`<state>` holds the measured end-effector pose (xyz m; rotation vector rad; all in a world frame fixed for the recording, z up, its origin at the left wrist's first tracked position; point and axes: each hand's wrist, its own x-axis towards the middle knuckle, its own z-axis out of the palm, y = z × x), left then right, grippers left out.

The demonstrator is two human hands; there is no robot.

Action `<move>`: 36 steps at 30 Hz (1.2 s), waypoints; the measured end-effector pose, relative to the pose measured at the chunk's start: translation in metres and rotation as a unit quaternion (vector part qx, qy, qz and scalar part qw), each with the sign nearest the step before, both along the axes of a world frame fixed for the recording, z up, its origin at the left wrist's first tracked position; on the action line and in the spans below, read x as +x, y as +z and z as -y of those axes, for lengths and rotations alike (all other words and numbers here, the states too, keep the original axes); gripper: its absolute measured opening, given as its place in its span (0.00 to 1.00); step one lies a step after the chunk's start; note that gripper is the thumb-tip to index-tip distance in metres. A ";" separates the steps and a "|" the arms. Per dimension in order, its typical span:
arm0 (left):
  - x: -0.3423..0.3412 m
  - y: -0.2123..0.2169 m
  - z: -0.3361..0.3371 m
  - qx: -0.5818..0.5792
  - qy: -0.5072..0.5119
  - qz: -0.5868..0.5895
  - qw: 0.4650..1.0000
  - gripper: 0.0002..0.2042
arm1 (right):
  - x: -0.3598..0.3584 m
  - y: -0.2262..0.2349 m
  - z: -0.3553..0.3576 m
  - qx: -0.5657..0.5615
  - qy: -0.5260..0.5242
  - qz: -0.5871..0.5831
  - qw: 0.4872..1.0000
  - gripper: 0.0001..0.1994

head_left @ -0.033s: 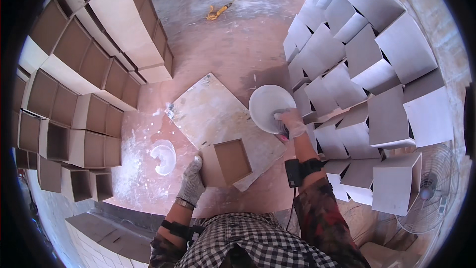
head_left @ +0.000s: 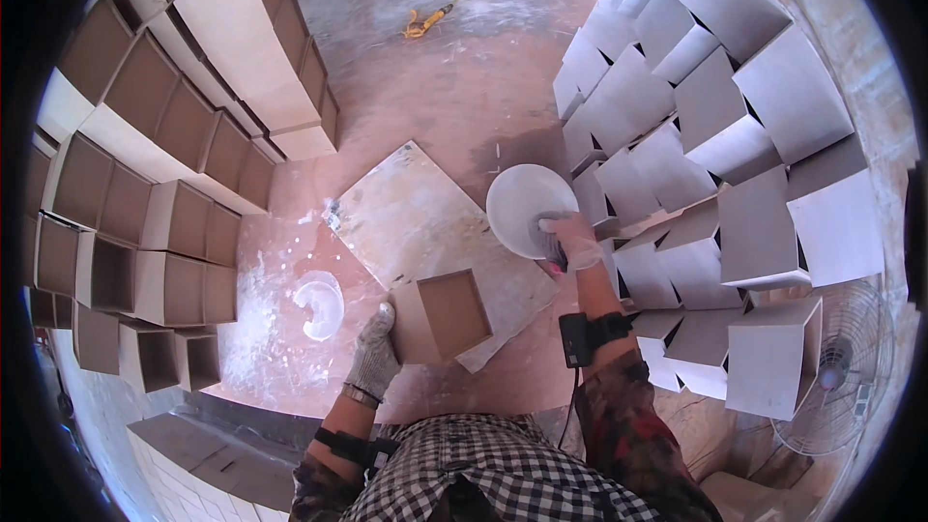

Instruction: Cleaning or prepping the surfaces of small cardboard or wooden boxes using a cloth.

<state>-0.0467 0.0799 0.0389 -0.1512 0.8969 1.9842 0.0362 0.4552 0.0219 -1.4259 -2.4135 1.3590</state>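
Note:
My left hand, in a knitted grey-white glove, grips the left side of an open brown cardboard box. The box's hollow side faces up and right, above the near corner of a stained square board. My right hand, in a thin translucent glove, reaches over the near right rim of a round white bowl. Its fingers are closed round something greyish with a pink edge below, too hidden to name. The bowl holds whitish stuff and stands by the board's right corner.
Brown open boxes are stacked high at the left; white-faced boxes rise at the right. A white smear marks the table. A yellow tool with a cord lies at the back. A wire-cage fan stands near right.
My right hand has shifted very slightly to the right and down at the bowl's rim. The left hand and the box stay in place.

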 end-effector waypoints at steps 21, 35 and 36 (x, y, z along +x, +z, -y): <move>-0.012 -0.011 0.028 0.034 -0.033 0.013 0.999 0.27 | 0.021 0.101 0.165 -0.412 0.117 -0.315 0.847 0.18; -0.015 -0.012 0.025 0.080 -0.026 0.052 0.995 0.24 | 0.023 0.101 0.226 0.017 0.121 -0.014 0.992 0.13; -0.016 -0.013 0.026 0.066 -0.028 0.056 0.996 0.25 | 0.027 0.107 0.230 -0.028 0.124 -0.024 0.992 0.13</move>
